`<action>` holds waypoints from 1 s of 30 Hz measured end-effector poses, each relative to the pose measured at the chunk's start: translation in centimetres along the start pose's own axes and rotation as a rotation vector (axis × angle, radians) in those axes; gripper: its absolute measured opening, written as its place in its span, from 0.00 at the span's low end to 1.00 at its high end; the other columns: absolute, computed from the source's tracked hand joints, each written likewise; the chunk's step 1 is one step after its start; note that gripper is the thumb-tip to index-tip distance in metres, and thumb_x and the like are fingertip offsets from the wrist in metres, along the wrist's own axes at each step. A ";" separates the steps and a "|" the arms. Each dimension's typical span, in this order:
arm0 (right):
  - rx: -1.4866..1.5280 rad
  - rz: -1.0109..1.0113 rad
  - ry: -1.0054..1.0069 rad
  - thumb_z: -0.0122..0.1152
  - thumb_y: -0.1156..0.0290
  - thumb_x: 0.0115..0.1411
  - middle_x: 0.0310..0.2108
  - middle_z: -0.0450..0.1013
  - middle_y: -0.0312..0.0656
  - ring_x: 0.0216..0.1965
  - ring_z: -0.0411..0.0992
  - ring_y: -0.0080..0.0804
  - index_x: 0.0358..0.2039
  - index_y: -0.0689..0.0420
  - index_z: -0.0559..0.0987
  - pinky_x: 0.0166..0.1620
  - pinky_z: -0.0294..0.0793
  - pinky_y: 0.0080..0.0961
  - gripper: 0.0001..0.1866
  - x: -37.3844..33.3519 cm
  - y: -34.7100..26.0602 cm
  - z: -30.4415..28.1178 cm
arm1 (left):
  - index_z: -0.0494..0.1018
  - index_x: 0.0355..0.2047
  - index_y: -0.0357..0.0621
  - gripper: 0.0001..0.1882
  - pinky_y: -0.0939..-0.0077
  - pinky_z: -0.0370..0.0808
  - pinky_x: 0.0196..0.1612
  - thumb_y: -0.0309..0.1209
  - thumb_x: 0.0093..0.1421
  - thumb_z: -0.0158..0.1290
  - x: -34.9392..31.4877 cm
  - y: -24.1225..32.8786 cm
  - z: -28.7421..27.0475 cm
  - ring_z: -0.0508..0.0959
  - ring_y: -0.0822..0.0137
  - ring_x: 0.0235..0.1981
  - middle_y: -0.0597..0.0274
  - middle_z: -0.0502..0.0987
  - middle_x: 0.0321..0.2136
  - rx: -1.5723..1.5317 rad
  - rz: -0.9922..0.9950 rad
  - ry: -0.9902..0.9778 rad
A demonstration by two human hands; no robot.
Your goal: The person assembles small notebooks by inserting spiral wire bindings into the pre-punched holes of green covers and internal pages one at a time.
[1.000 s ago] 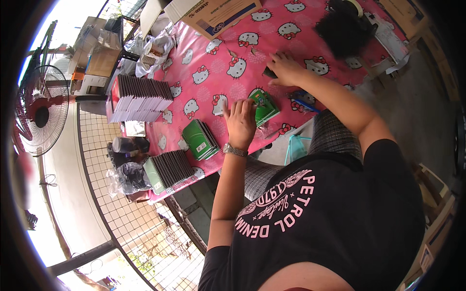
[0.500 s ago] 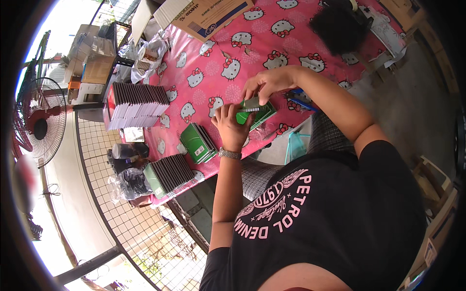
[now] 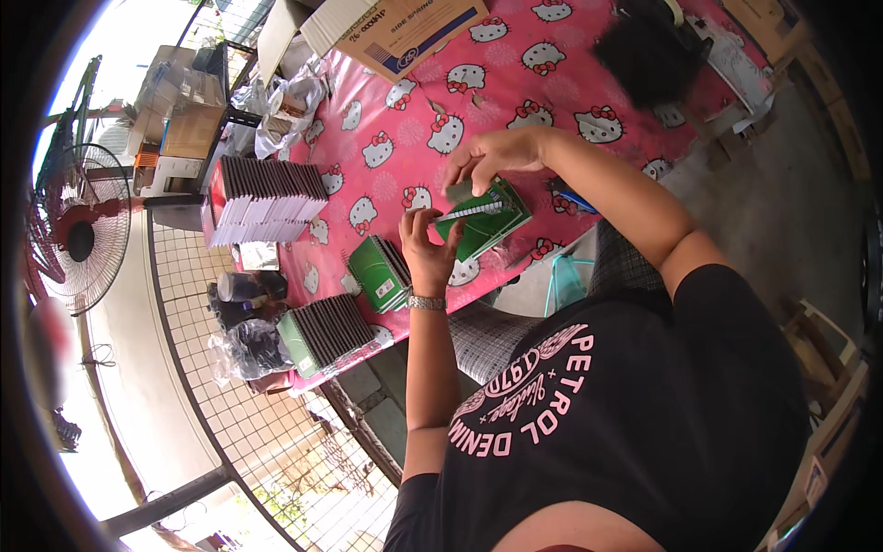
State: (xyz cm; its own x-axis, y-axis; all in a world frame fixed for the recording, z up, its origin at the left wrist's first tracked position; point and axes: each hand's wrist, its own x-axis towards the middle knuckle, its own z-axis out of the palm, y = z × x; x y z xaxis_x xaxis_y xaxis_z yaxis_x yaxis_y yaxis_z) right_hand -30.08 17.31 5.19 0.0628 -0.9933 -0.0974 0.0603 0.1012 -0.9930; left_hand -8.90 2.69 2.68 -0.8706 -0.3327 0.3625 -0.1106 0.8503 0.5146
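Observation:
A green notebook [image 3: 487, 221] with a metal spiral along one edge is lifted just above the pink cartoon-cat tablecloth [image 3: 414, 110]. My left hand [image 3: 425, 250], with a wristwatch, grips its near-left edge with the fingers curled up. My right hand [image 3: 497, 152] comes from the right and pinches the notebook's top edge at the spiral. A small stack of green notebooks [image 3: 382, 273] lies just left of my left hand.
A long row of dark-spined notebooks [image 3: 267, 198] stands at the table's left edge, another row [image 3: 326, 333] near the front corner. A cardboard box [image 3: 405, 32] and a black bag [image 3: 648, 55] sit at the far side. A fan [image 3: 69, 235] and wire fence [image 3: 239, 405] stand left.
My right hand came back from the far table to the notebook. Both hands lifted the green notebook off the table and now hold it at its spiral edge.

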 end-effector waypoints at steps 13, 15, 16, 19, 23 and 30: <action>0.217 -0.010 -0.129 0.66 0.72 0.46 0.51 0.71 0.39 0.50 0.70 0.29 0.50 0.59 0.80 0.55 0.69 0.27 0.26 1.4 -0.4 0.6 | 0.73 0.41 0.39 0.20 0.69 0.77 0.34 0.27 0.50 0.68 1.1 -0.4 -0.3 0.77 0.58 0.32 0.55 0.75 0.35 -0.235 0.001 -0.136; 0.385 -0.148 -0.180 0.68 0.70 0.45 0.53 0.70 0.40 0.53 0.68 0.29 0.49 0.59 0.81 0.55 0.68 0.28 0.27 1.3 0.3 0.8 | 0.72 0.41 0.39 0.20 0.69 0.77 0.34 0.27 0.50 0.68 0.8 -0.4 -0.1 0.77 0.58 0.32 0.55 0.75 0.35 -0.266 -0.010 -0.135; 0.148 -0.073 -0.102 0.68 0.70 0.45 0.53 0.70 0.39 0.53 0.68 0.29 0.49 0.59 0.81 0.55 0.68 0.28 0.27 1.5 0.5 0.7 | 0.72 0.41 0.39 0.20 0.69 0.77 0.34 0.27 0.50 0.68 0.8 -0.6 0.1 0.77 0.58 0.31 0.55 0.75 0.35 -0.276 -0.009 -0.138; 0.147 0.015 0.005 0.69 0.69 0.45 0.51 0.71 0.40 0.53 0.68 0.31 0.47 0.59 0.81 0.55 0.68 0.30 0.25 1.8 0.9 0.4 | 0.72 0.40 0.38 0.20 0.69 0.77 0.35 0.27 0.49 0.68 1.2 -0.7 -0.1 0.78 0.57 0.32 0.55 0.75 0.35 -0.276 0.007 -0.138; -0.198 0.016 0.077 0.69 0.67 0.46 0.46 0.73 0.41 0.50 0.71 0.36 0.45 0.55 0.82 0.53 0.70 0.31 0.22 1.7 1.1 0.0 | 0.72 0.38 0.38 0.17 0.71 0.78 0.35 0.26 0.51 0.67 1.1 -0.3 0.2 0.79 0.61 0.32 0.56 0.75 0.34 -0.284 -0.072 -0.162; -1.188 0.123 0.975 0.71 0.61 0.48 0.63 0.63 0.47 0.62 0.62 0.50 0.55 0.50 0.76 0.60 0.67 0.43 0.31 -6.9 9.2 -4.9 | 0.75 0.42 0.38 0.10 0.78 0.76 0.33 0.26 0.61 0.59 0.1 -1.2 0.9 0.79 0.74 0.28 0.61 0.79 0.28 -0.464 -0.250 -0.001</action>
State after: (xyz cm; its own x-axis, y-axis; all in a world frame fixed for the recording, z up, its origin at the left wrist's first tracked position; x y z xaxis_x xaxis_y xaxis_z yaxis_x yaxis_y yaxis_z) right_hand -34.81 24.79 -3.56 -0.6750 -0.6802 0.2857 -0.7279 0.5509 -0.4082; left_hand -9.26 1.98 1.42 -0.8455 -0.5013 0.1840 -0.0910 0.4748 0.8754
